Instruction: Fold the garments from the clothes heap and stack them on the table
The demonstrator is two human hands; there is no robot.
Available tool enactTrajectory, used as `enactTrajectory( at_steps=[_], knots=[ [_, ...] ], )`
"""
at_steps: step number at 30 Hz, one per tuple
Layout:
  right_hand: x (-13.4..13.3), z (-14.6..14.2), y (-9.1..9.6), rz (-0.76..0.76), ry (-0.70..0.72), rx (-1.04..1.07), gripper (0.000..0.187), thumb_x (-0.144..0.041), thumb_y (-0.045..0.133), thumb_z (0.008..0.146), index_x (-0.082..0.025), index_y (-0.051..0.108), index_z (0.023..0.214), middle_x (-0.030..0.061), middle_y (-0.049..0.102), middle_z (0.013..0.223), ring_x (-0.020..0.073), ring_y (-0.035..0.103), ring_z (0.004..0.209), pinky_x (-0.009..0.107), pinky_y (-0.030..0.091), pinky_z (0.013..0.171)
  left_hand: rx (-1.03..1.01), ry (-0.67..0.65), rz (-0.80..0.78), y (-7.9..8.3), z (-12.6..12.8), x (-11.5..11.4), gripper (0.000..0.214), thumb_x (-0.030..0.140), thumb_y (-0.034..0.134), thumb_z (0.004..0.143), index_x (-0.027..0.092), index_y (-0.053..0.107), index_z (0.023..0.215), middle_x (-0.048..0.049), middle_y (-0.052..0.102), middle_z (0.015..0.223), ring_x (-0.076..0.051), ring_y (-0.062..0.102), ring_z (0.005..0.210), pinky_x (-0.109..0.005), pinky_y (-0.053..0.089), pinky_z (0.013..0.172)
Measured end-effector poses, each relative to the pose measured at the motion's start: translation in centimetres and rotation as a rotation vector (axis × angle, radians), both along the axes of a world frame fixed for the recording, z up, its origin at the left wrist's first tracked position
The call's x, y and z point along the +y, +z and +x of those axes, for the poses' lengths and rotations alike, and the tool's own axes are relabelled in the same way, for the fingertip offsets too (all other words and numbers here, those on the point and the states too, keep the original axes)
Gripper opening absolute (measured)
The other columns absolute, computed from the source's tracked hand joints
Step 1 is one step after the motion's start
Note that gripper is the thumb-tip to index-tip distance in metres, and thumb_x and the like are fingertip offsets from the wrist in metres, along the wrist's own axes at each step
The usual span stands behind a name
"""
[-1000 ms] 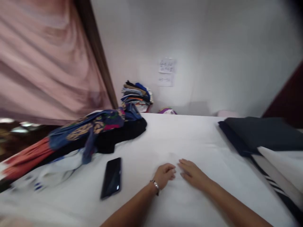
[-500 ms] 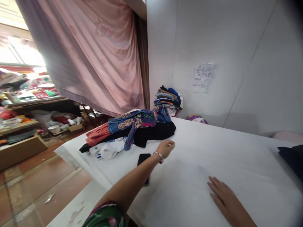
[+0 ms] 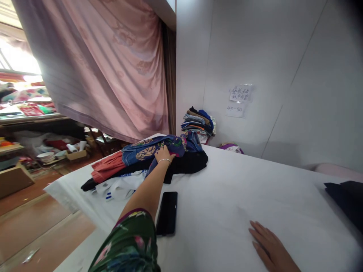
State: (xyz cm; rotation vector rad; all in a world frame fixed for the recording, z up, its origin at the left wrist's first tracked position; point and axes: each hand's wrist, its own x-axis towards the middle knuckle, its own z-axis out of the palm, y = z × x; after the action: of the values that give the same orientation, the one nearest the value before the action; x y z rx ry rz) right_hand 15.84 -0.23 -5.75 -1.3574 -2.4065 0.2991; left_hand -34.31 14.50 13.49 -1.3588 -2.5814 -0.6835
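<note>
On the left of the white table (image 3: 227,204) lies a loose pile of clothes. My left hand (image 3: 163,154) is on top of it, fingers bent into a dark blue patterned garment (image 3: 177,143) that has pink and green figures. Beside that garment is blue denim (image 3: 129,153). A coral-red cloth (image 3: 109,166), a black garment (image 3: 188,162) and a white garment with blue marks (image 3: 121,185) are also in the pile. My fingertips are partly hidden in the cloth. My right hand (image 3: 266,241) rests flat on the table, fingers stretched out, holding nothing.
A black phone (image 3: 167,213) lies by my left forearm. Folded clothes (image 3: 197,122) are stacked beyond the table's far edge, near a wall with paper notes (image 3: 239,93). Dark cloth (image 3: 347,196) lies at right. A pink curtain (image 3: 113,68) hangs behind.
My left hand has moved left from above the bare table onto the clothes pile and taken hold of the patterned garment. The phone is now uncovered. My right hand stays flat.
</note>
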Motion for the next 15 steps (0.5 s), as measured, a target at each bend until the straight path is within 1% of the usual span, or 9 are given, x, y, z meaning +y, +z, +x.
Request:
enactTrajectory(
  at_steps=[1, 3, 5, 6, 8, 11, 13, 15],
  knots=[
    [0.0, 0.0, 0.0, 0.021, -0.001, -0.017, 0.045, -0.046, 0.043, 0.088, -0.04, 0.052, 0.133, -0.0048, 0.042, 0.145, 0.0279, 0.036, 0.135, 0.046, 0.03, 0.114, -0.017, 0.005, 0.002, 0.0, -0.4, 0.3, 0.072, 0.041, 0.067, 0.075, 0.016, 0.041, 0.136, -0.022, 0.048, 0.138, -0.036, 0.046, 0.124, -0.049, 0.033, 0.099],
    [-0.1, 0.1, -0.1, 0.05, -0.003, -0.028, 0.045, -0.044, 0.045, 0.088, -0.043, 0.051, 0.133, -0.0061, 0.042, 0.144, 0.0274, 0.037, 0.134, 0.045, 0.033, 0.113, -0.035, -0.001, 0.02, 0.2, -1.0, 0.7, 0.056, 0.038, 0.062, 0.079, 0.016, 0.049, 0.13, -0.0202, 0.057, 0.127, -0.035, 0.052, 0.118, -0.047, 0.035, 0.097],
    [-0.1, 0.0, -0.1, 0.052, -0.009, -0.022, 0.046, -0.042, 0.046, 0.087, -0.045, 0.049, 0.133, -0.007, 0.042, 0.144, 0.0273, 0.037, 0.134, 0.046, 0.033, 0.112, -0.06, -0.004, 0.045, 0.9, -1.5, 0.9, 0.038, 0.034, 0.054, 0.085, 0.016, 0.058, 0.118, -0.0184, 0.063, 0.117, -0.033, 0.057, 0.111, -0.046, 0.036, 0.094],
    [-0.1, 0.0, 0.0, 0.046, -0.012, -0.015, 0.046, -0.042, 0.047, 0.087, -0.046, 0.05, 0.132, -0.007, 0.043, 0.144, 0.0277, 0.037, 0.134, 0.046, 0.033, 0.112, -0.074, 0.001, 0.064, 1.5, -1.7, 0.9, 0.032, 0.034, 0.05, 0.087, 0.016, 0.061, 0.111, -0.0181, 0.065, 0.113, -0.032, 0.059, 0.108, -0.046, 0.037, 0.092],
    [-0.1, 0.0, 0.1, 0.033, -0.018, 0.006, 0.046, -0.043, 0.048, 0.086, -0.047, 0.05, 0.132, -0.0065, 0.044, 0.143, 0.0286, 0.037, 0.134, 0.048, 0.034, 0.112, -0.098, 0.007, 0.123, 3.3, -1.9, 1.2, 0.031, 0.034, 0.041, 0.091, 0.016, 0.063, 0.101, -0.0182, 0.066, 0.109, -0.031, 0.061, 0.103, -0.044, 0.04, 0.088],
    [-0.2, -0.2, 0.4, 0.027, -0.017, 0.058, 0.047, -0.044, 0.05, 0.084, -0.051, 0.049, 0.13, -0.0062, 0.046, 0.141, 0.0291, 0.04, 0.132, 0.049, 0.036, 0.11, -0.104, -0.037, 0.25, 7.0, -1.0, 2.1, 0.035, 0.035, 0.033, 0.094, 0.016, 0.062, 0.1, -0.0163, 0.067, 0.107, -0.027, 0.061, 0.1, -0.036, 0.042, 0.082],
    [-0.1, -0.2, 0.5, 0.024, -0.011, 0.101, 0.049, -0.044, 0.052, 0.083, -0.055, 0.046, 0.13, -0.0061, 0.047, 0.14, 0.0291, 0.041, 0.131, 0.049, 0.038, 0.108, -0.094, -0.11, 0.333, 9.5, 0.9, 2.9, 0.036, 0.038, 0.032, 0.095, 0.017, 0.062, 0.098, -0.0131, 0.067, 0.104, -0.023, 0.061, 0.096, -0.031, 0.041, 0.078],
    [-0.1, -0.3, 0.4, 0.017, -0.006, 0.143, 0.051, -0.043, 0.054, 0.082, -0.059, 0.043, 0.129, -0.0059, 0.049, 0.139, 0.0296, 0.042, 0.13, 0.051, 0.038, 0.108, -0.087, -0.2, 0.399, 11.3, 4.1, 3.5, 0.036, 0.042, 0.034, 0.095, 0.019, 0.061, 0.093, -0.0088, 0.068, 0.098, -0.02, 0.061, 0.09, -0.028, 0.04, 0.074]
  ],
)
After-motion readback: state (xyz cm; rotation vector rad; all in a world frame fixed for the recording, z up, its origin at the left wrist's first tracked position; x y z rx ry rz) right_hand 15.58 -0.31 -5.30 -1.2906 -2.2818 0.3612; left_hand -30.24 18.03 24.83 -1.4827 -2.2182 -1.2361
